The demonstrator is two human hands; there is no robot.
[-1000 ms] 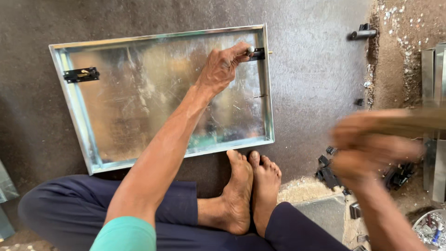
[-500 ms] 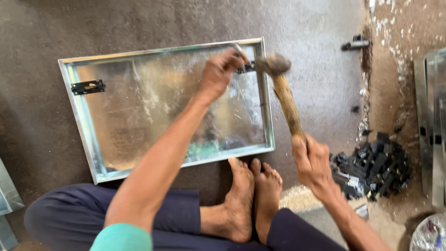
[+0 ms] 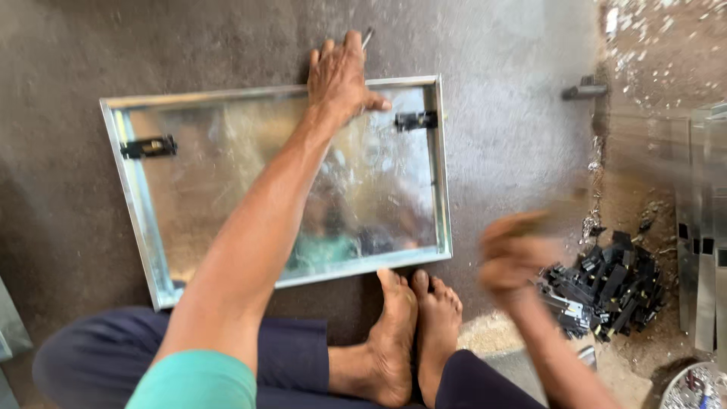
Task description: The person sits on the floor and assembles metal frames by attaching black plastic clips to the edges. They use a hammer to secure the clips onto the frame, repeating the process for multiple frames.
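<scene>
We see the left hand (image 3: 341,76) resting on the far rim of a shiny metal tray (image 3: 144,227) that lies flat on the floor, with a thin metal rod (image 3: 367,36) poking out past its fingers. Just right of that hand a black hinge (image 3: 415,120) sits on the tray; another black hinge (image 3: 149,146) lies well to its left. The right hand (image 3: 515,254) is blurred, and we cannot tell what it grips. Just right of it lies a pile of black hinges (image 3: 606,284). Our bare feet (image 3: 416,326) touch the tray's near rim.

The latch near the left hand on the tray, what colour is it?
Black, against the shiny silver metal tray. The latch shows clearly in the head view, beside the left hand.
</scene>
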